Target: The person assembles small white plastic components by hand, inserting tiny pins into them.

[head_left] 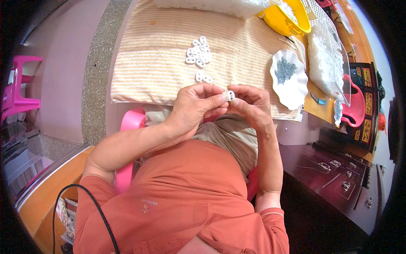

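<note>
Close to my body, at the near edge of a striped towel, my left hand and my right hand meet. Between their fingertips is a small white plastic piece with dark holes, pinched from both sides. Just beyond my hands lie two loose white two-hole pieces. Farther off, several more of the same kind form a small pile. To the right, a white scalloped dish holds a heap of small dark grey parts, too tiny to name.
A yellow container with white pieces stands at the far right. Beside it is a clear bin full of white items. A white bulk lies along the far edge. Pink stool at left; pink chair at right.
</note>
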Tool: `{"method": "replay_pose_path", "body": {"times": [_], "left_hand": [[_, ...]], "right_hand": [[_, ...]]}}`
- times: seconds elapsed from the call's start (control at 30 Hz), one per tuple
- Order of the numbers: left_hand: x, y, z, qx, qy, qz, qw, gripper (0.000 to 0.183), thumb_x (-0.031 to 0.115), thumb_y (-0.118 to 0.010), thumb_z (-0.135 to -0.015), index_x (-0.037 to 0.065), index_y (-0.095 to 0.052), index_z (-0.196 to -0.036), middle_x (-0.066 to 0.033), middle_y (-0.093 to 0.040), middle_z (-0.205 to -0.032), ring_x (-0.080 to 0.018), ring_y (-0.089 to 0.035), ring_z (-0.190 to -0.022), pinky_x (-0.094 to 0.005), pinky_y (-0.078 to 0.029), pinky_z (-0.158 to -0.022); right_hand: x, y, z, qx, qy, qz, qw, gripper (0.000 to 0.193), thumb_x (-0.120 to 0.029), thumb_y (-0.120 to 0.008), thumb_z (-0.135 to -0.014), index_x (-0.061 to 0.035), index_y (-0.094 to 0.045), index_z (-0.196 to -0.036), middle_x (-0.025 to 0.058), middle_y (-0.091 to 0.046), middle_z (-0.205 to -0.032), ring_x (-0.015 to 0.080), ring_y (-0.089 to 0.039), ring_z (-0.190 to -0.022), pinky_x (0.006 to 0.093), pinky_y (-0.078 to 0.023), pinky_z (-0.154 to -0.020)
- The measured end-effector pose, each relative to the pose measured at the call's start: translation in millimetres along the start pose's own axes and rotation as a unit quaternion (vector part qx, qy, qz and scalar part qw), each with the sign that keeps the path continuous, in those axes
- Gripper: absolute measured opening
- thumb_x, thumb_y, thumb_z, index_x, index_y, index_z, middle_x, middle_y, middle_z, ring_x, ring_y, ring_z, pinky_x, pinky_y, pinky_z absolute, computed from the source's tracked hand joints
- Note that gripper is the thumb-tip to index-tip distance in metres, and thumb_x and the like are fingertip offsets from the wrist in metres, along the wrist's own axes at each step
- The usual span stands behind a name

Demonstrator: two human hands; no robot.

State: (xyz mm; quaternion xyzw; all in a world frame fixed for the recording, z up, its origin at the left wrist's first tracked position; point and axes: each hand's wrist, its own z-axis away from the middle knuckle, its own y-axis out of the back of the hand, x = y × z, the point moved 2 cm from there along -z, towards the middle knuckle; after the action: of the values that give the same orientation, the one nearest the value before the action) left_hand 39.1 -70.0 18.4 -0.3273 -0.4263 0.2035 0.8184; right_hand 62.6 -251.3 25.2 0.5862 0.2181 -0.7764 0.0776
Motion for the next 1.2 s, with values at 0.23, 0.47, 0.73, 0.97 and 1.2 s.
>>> {"method": "replay_pose_path", "body": {"times": [0.23,0.47,0.73,0.97,1.2], "left_hand": [[1.6,-1.3,0.6,0.012,0.009,0.0,1.0,0.011,0.004,-0.063,-0.088,0.001,-0.061,-0.098,-0.0071,-0.065,-0.09,-0.0119,-0.064,-0.079,-0.0237,-0.057,-0.072],[2.0,-0.6,0.0,0.005,0.012,-0.004,1.0,0.012,0.004,-0.063,-0.088,0.001,-0.06,-0.099,-0.007,-0.065,-0.089,-0.0124,-0.064,-0.078,-0.024,-0.057,-0.072],[-0.1,0.3,0.0,0.002,0.014,-0.003,1.0,0.013,0.005,-0.064,-0.087,0.001,-0.06,-0.099,-0.0083,-0.065,-0.09,-0.0129,-0.064,-0.079,-0.0245,-0.057,-0.071],[0.2,-0.6,-0.2,0.003,0.009,-0.006,1.0,0.012,0.006,-0.065,-0.087,0.001,-0.061,-0.098,-0.0078,-0.066,-0.088,-0.0123,-0.065,-0.078,-0.0239,-0.057,-0.071],[2.9,-0.8,-1.2,0.008,0.007,-0.013,1.0,0.013,0.006,-0.065,-0.087,0.001,-0.061,-0.098,-0.0084,-0.066,-0.089,-0.0127,-0.065,-0.078,-0.0244,-0.058,-0.07]], "right_hand": [[-0.9,-0.9,-0.1,0.007,0.0,-0.011,1.0,0.029,0.001,-0.064,-0.085,0.0049,-0.059,-0.113,0.0116,-0.067,-0.099,0.0168,-0.066,-0.087,0.0286,-0.057,-0.077],[-2.6,-2.1,0.1,0.014,-0.008,-0.003,1.0,0.028,0.001,-0.065,-0.085,0.0054,-0.06,-0.113,0.0111,-0.067,-0.098,0.0158,-0.066,-0.086,0.0281,-0.057,-0.078],[0.1,-1.5,1.2,0.015,-0.015,-0.008,1.0,0.028,0.001,-0.065,-0.084,0.006,-0.061,-0.111,0.0102,-0.067,-0.097,0.0145,-0.065,-0.085,0.0265,-0.056,-0.076],[0.0,-1.3,1.5,0.008,-0.004,-0.005,1.0,0.028,0.002,-0.064,-0.085,0.0068,-0.06,-0.111,0.0113,-0.066,-0.097,0.0161,-0.065,-0.087,0.0286,-0.056,-0.077],[-1.0,-0.9,1.1,0.006,-0.006,-0.004,1.0,0.027,0.002,-0.064,-0.085,0.0074,-0.06,-0.111,0.0108,-0.066,-0.098,0.0165,-0.065,-0.087,0.0287,-0.056,-0.077]]}}
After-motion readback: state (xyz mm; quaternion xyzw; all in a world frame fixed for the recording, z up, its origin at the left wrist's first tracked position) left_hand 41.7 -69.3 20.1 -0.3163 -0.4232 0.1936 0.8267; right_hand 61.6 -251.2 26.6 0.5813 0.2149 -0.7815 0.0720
